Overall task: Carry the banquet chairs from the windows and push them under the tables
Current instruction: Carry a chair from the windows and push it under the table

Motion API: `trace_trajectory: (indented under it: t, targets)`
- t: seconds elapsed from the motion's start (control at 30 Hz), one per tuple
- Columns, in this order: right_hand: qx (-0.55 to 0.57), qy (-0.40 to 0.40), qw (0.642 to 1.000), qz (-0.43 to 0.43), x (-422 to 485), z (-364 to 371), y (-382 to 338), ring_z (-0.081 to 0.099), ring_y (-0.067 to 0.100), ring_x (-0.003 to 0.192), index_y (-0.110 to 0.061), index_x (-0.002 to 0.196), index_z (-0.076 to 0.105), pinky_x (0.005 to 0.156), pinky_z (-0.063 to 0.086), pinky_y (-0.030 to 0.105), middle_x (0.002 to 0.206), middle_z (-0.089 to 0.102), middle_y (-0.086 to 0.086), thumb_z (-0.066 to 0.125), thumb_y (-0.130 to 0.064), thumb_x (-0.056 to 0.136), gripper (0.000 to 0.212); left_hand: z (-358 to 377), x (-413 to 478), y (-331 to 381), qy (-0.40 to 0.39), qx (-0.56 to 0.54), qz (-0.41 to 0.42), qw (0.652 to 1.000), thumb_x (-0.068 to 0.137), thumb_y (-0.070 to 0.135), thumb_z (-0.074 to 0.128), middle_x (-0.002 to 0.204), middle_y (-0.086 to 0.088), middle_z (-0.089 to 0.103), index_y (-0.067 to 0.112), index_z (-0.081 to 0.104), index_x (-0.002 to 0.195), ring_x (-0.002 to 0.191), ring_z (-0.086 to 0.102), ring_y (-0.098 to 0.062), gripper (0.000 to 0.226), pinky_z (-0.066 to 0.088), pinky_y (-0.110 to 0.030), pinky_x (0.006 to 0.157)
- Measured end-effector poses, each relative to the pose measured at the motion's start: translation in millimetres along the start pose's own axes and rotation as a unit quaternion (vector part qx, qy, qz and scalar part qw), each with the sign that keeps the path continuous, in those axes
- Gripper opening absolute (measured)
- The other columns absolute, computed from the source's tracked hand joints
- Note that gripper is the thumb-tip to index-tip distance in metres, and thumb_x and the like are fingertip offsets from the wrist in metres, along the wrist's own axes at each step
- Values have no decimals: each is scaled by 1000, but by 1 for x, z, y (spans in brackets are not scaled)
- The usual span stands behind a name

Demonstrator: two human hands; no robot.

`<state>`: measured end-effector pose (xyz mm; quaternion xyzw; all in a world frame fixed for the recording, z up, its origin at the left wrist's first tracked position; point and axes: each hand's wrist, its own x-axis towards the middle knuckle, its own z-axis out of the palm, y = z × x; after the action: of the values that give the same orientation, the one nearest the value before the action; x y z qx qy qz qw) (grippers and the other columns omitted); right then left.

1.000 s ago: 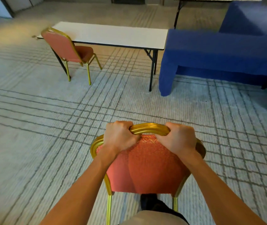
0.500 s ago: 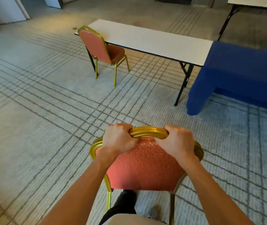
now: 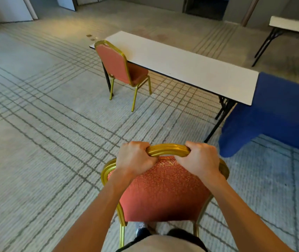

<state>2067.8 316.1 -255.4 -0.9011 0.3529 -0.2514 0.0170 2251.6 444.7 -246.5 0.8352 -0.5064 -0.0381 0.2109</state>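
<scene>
A banquet chair (image 3: 163,193) with a red patterned back and gold frame is right in front of me, seen from behind. My left hand (image 3: 136,157) grips the left part of its top rail, and my right hand (image 3: 199,160) grips the right part. Ahead stands a long white folding table (image 3: 190,68) on black legs. A second red and gold chair (image 3: 121,70) stands at the table's left end, its seat partly under the top.
A blue-draped table (image 3: 281,110) adjoins the white table's right end. Another white folding table (image 3: 294,25) is at the far right. Patterned grey carpet (image 3: 45,133) covers the floor. A dark doorway (image 3: 205,5) and pale panels (image 3: 12,8) line the back wall.
The white table and the second chair have shifted right in view and come closer as I walk with the chair. Both hands keep the same grip on the top rail.
</scene>
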Motion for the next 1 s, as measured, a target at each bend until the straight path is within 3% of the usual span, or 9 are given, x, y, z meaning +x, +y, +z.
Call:
trace_trajectory:
  t: [0.17,0.4,0.6,0.77,1.0]
  targets:
    - [28,-11,999,25,65,29,-5,46,18,41,-26,55,39,45,31,27,47,33,-11,74,-49,72,45,-6,70,-30,14,-19,19,1000,72,46,74,61,-2,61,23,36,52,66,61,-29,49,36,-32,60]
    - [34,-20,999,32,170,92,8,35,14,39,-25,54,40,41,30,26,46,31,-11,88,-40,69,52,6,188,-75,37,0,56,998,64,47,65,47,8,37,21,41,52,50,51,-22,37,31,-28,54]
    - [43,-24,999,22,280,155,34,32,11,41,-25,53,41,45,26,24,47,29,-12,79,-48,71,48,20,306,-104,22,22,37,999,67,49,64,47,10,36,24,35,51,50,47,-19,42,31,-29,56]
    - [55,-23,998,5,365,190,43,42,15,37,-26,54,44,39,32,26,44,36,-9,69,-51,74,41,18,388,-126,31,24,33,999,67,42,73,44,11,34,22,42,50,44,41,-13,40,25,-26,51]
    - [56,-27,998,11,467,235,56,49,17,40,-24,55,53,45,30,23,46,47,-7,68,-53,72,37,18,499,-156,21,24,30,999,68,47,64,43,11,31,25,29,48,42,36,-12,46,22,-26,50]
